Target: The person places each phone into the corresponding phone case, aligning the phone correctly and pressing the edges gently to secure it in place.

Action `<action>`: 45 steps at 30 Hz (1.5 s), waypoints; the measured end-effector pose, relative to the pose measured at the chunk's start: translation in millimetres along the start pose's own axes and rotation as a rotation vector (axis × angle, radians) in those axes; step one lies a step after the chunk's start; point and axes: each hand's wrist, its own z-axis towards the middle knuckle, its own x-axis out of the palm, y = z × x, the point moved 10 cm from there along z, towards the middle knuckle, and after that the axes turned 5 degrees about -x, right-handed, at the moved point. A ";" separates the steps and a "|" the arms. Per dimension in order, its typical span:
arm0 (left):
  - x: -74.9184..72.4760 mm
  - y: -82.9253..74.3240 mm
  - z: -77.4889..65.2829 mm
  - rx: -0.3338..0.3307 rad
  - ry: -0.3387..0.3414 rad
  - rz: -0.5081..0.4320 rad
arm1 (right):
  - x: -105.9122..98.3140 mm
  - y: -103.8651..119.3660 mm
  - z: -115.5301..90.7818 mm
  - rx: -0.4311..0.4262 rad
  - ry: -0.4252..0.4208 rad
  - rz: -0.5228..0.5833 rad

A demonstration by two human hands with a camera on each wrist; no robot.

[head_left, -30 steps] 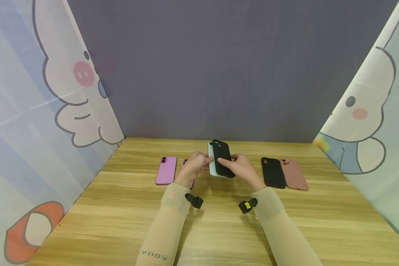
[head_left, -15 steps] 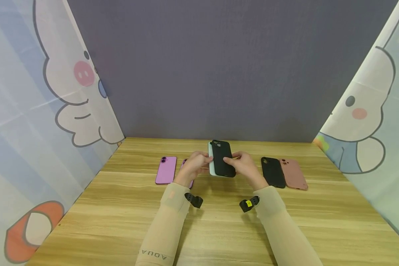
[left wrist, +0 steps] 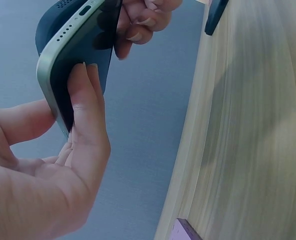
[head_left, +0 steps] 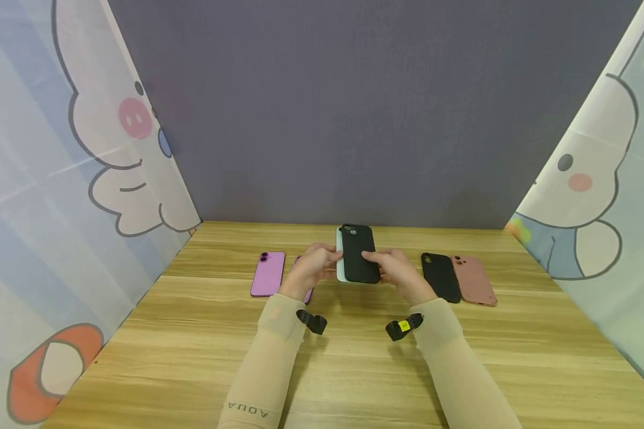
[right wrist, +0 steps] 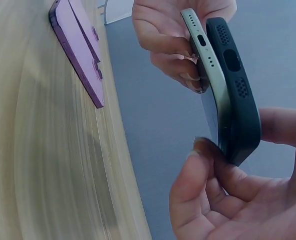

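Above the table, my left hand [head_left: 313, 266] grips a mint-green phone [head_left: 340, 262] by its left side, thumb on the back and fingers on the dark screen. My right hand [head_left: 399, 271] holds a black phone case [head_left: 361, 256] by its right side, thumb on its back. The case lies over the phone's back, shifted to the right, so a pale strip of phone shows along the left. In the right wrist view, the bottom edges of the phone [right wrist: 213, 75] and the case [right wrist: 238, 90] run side by side, and right fingertips are at the phone's screen side.
A purple phone [head_left: 268, 274] lies on the wooden table [head_left: 354, 369] at left, and a second purple phone [head_left: 309, 295] is partly behind the left hand. At right lie another black case [head_left: 440, 278] and a pink case [head_left: 473, 281]. A grey panel [head_left: 354, 119] stands behind.
The black case has turned more upright and lines up more closely with the phone. My right hand has shifted slightly right, its thumb moving toward the case's right edge. The left hand stays nearly still.
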 end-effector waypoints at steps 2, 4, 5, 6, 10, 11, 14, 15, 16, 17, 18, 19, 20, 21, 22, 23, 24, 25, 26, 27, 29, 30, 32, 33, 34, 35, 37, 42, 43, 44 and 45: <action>1.2 -0.5 0.5 0.002 0.012 -0.002 | 0.9 0.0 0.3 0.000 0.011 0.022; 1.7 -0.7 0.9 0.004 0.019 -0.002 | 1.3 0.2 0.6 0.000 0.013 0.042; 1.7 -0.8 0.9 0.006 0.020 -0.001 | 1.7 0.3 0.6 -0.002 0.015 0.048; 1.4 -0.8 0.9 0.005 0.018 -0.003 | 1.7 0.4 1.2 -0.002 0.016 0.053; 0.8 -0.5 1.0 0.004 0.019 -0.010 | 3.0 1.9 1.1 -0.011 0.022 0.062; 1.0 -0.8 0.9 0.006 0.024 -0.010 | 3.1 2.1 0.8 -0.011 0.024 0.062; 2.2 -1.7 0.5 0.009 0.042 -0.015 | 3.0 2.2 0.5 -0.010 0.028 0.056; 2.6 -2.0 0.2 0.009 0.048 -0.016 | 2.8 2.3 0.3 -0.009 0.029 0.054; 3.0 -2.1 0.2 0.009 0.054 -0.016 | 2.8 2.2 0.4 -0.009 0.030 0.052; 3.2 -2.2 0.3 0.007 0.058 -0.017 | 2.9 2.0 0.5 -0.007 0.031 0.052; 3.4 -2.2 0.3 0.004 0.061 -0.017 | 2.8 1.9 0.5 -0.005 0.032 0.051; 3.7 -2.2 0.3 0.001 0.065 -0.015 | 2.6 1.8 0.5 -0.003 0.031 0.050; 3.8 -2.1 0.5 -0.002 0.067 -0.012 | 2.5 1.8 0.3 -0.002 0.031 0.050; 4.1 -2.0 0.6 -0.005 0.068 -0.008 | 2.2 1.8 0.0 0.000 0.030 0.050; 4.3 -2.0 0.8 -0.007 0.069 -0.005 | 2.1 1.7 0.1 0.001 0.029 0.050; 4.3 -2.3 0.8 -0.008 0.068 -0.003 | 1.9 1.8 -0.1 0.000 0.028 0.049; 4.2 -2.4 0.5 -0.009 0.065 0.001 | 1.5 1.9 -0.3 0.001 0.027 0.046; 3.6 -2.4 0.1 -0.011 0.060 0.002 | 1.6 1.9 -0.2 -0.001 0.028 0.042; 3.5 -2.4 -0.2 -0.013 0.058 0.002 | 1.3 2.0 -0.4 -0.001 0.028 0.037; 3.6 -2.5 -0.5 -0.013 0.059 0.007 | 1.4 2.0 -0.1 -0.001 0.029 0.035; 4.2 -2.6 -1.4 -0.012 0.068 0.024 | 1.8 2.1 0.5 -0.004 0.032 0.030; 4.9 -2.6 -1.9 -0.012 0.076 0.035 | 1.9 2.2 0.6 -0.005 0.034 0.028; 6.4 -2.4 -2.1 -0.012 0.095 0.054 | 1.9 2.7 0.5 -0.007 0.034 0.026; 6.9 -2.3 -2.1 -0.011 0.100 0.065 | 2.1 2.8 0.6 -0.009 0.035 0.026; 7.4 -2.4 -2.2 -0.009 0.105 0.075 | 2.2 2.9 0.4 -0.009 0.035 0.024; 7.3 -2.2 -2.3 -0.011 0.105 0.078 | 2.2 3.0 0.2 -0.010 0.035 0.022; 7.6 -1.8 -2.2 -0.013 0.106 0.087 | 2.2 3.0 0.1 -0.009 0.035 0.019; 7.8 -1.2 -2.9 -0.028 0.096 0.081 | 2.3 1.8 1.2 -0.008 0.039 0.028; 7.6 -1.4 -3.2 -0.030 0.092 0.080 | 2.3 1.4 1.4 -0.007 0.039 0.030; 7.5 -1.6 -3.7 -0.032 0.088 0.082 | 2.6 1.1 1.6 -0.007 0.041 0.032; 7.5 -1.9 -4.3 -0.031 0.086 0.084 | 2.8 0.9 1.6 -0.006 0.041 0.032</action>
